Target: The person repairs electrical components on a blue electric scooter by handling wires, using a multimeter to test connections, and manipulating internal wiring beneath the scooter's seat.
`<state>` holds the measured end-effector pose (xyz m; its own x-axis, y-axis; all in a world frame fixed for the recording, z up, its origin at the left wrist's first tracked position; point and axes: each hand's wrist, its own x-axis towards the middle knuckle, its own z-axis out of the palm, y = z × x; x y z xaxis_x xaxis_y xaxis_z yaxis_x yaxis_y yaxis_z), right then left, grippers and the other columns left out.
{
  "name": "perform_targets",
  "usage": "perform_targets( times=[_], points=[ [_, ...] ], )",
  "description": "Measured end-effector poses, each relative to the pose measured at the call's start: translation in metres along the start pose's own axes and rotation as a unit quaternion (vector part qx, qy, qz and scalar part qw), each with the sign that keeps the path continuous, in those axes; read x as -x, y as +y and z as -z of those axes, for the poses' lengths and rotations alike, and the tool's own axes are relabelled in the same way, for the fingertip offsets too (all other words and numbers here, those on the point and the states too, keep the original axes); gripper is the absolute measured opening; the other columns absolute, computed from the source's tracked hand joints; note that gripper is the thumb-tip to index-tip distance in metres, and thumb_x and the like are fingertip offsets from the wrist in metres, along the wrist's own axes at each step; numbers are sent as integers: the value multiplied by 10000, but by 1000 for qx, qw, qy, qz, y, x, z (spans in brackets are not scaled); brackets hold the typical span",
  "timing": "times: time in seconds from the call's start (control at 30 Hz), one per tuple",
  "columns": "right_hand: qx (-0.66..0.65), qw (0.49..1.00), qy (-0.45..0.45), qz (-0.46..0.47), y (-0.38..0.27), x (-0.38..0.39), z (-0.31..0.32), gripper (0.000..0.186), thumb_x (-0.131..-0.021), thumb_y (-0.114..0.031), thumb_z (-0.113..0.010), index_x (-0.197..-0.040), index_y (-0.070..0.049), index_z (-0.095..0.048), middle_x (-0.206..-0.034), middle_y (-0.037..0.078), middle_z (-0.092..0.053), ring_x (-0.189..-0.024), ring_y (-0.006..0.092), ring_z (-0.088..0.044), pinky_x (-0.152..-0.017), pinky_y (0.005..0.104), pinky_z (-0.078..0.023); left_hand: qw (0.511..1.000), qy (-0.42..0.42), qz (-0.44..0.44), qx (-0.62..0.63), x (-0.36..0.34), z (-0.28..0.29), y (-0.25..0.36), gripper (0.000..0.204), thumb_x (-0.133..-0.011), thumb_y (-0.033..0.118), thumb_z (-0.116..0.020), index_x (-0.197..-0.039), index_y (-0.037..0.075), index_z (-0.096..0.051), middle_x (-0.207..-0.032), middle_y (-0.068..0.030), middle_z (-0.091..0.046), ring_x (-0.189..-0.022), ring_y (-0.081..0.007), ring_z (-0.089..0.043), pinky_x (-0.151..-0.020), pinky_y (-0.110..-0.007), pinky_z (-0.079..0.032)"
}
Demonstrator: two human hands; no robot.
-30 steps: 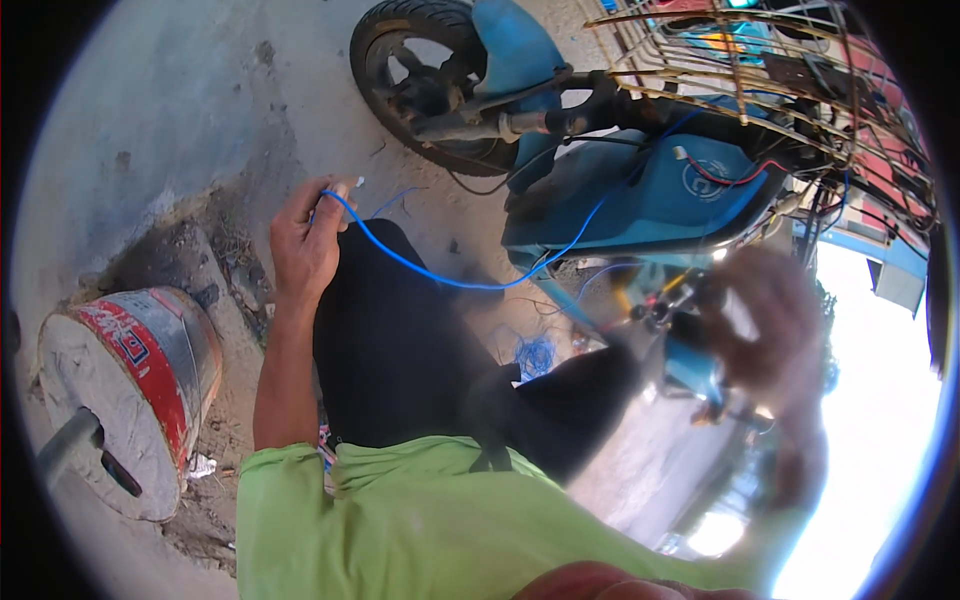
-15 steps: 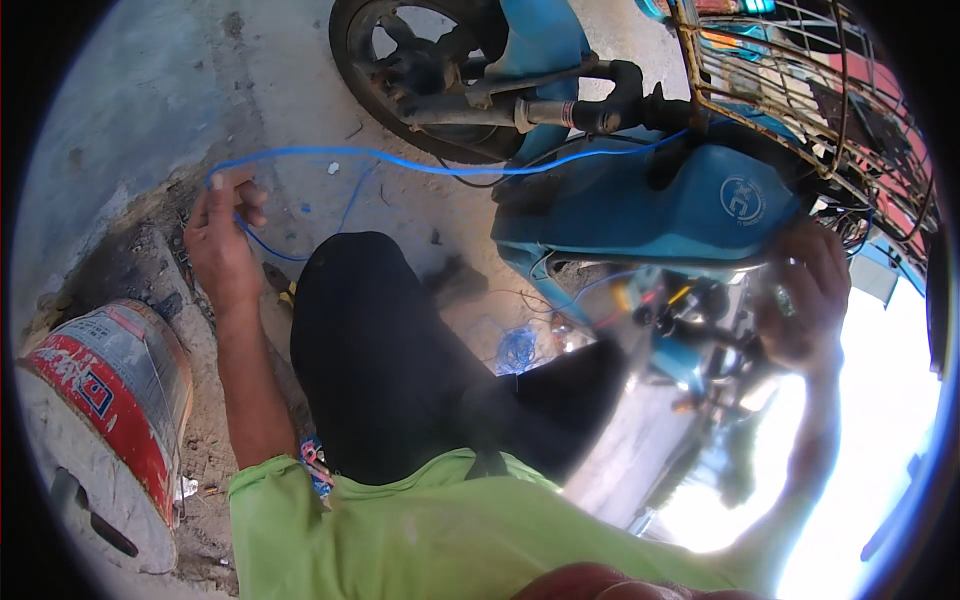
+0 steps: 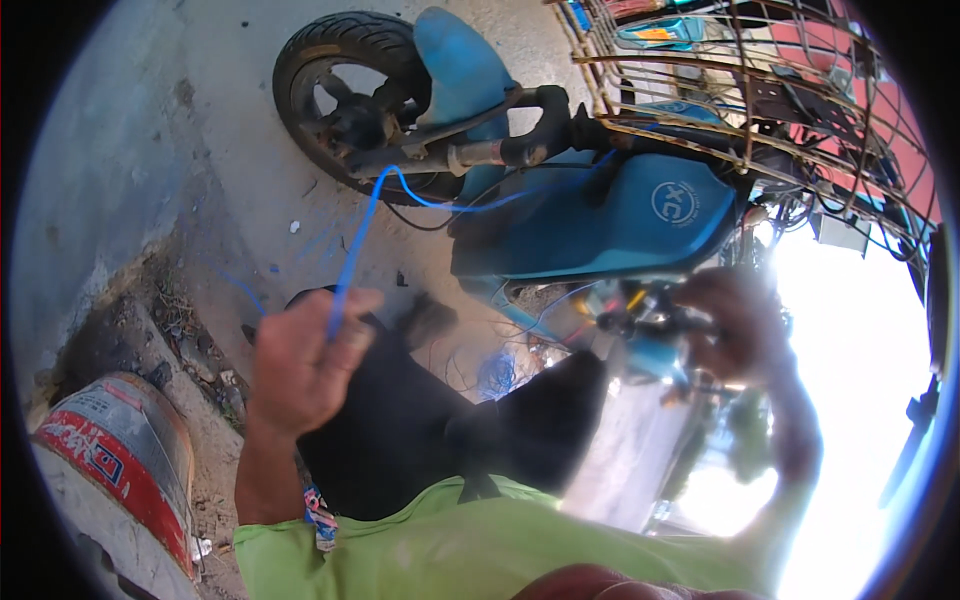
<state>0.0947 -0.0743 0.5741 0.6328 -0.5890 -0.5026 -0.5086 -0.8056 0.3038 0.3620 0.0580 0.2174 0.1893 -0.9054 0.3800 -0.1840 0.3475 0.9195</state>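
A bright blue wire (image 3: 349,270) is pinched in my left hand (image 3: 305,365), which is raised above my dark-trousered knee. From there it rises, bends sharply and runs right toward the blue body panel (image 3: 600,220) of a two-wheeled vehicle. A fainter stretch of wire trails on the left side of the hand. My right hand (image 3: 735,325), blurred and against strong glare, is at the exposed dark parts and coloured wires (image 3: 630,310) under that panel. Its fingers are bent, but whether they grip anything is not clear.
The front wheel (image 3: 350,110) lies across the upper middle, with a rusty wire basket (image 3: 680,75) at upper right. A blue tangle of wire (image 3: 496,375) is on the ground. At lower left stands a red and grey bucket (image 3: 105,450) beside a rubble-strewn edge.
My left hand has moved right and toward me, pulling the blue wire into a sharp bend. My right hand has shifted left and down to the exposed parts. The whole view has shifted too.
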Motion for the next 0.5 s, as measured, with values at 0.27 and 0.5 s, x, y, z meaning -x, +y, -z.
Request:
perform_targets(
  times=[0.27, 0.5],
  points=[
    [-24, 939, 197, 282, -66, -58, -18, 456, -853, -302, -713, -1257, -91, -684, -1279, 102, -680, -1174, 269, -659, -948, 381, -538, 950, -281, -133, -21, -53, -52, 96, 253, -937, 259, -692, -1115, 83, -665, -803, -115, -688, -683, -309, -691, -568, -428, -533],
    [-108, 966, 59, 228, -23, -36, -40, 331, -915, -271, -680, -1170, -61, -697, -982, 87, -712, -820, 216, -694, -716, 351, -539, 971, -220, -82, 51, -38, -31, 60, 145, -920, 152, -697, -1034, 66, -724, -777, -97, -672, -643, -274, -669, -540, -381, -508]
  ],
)
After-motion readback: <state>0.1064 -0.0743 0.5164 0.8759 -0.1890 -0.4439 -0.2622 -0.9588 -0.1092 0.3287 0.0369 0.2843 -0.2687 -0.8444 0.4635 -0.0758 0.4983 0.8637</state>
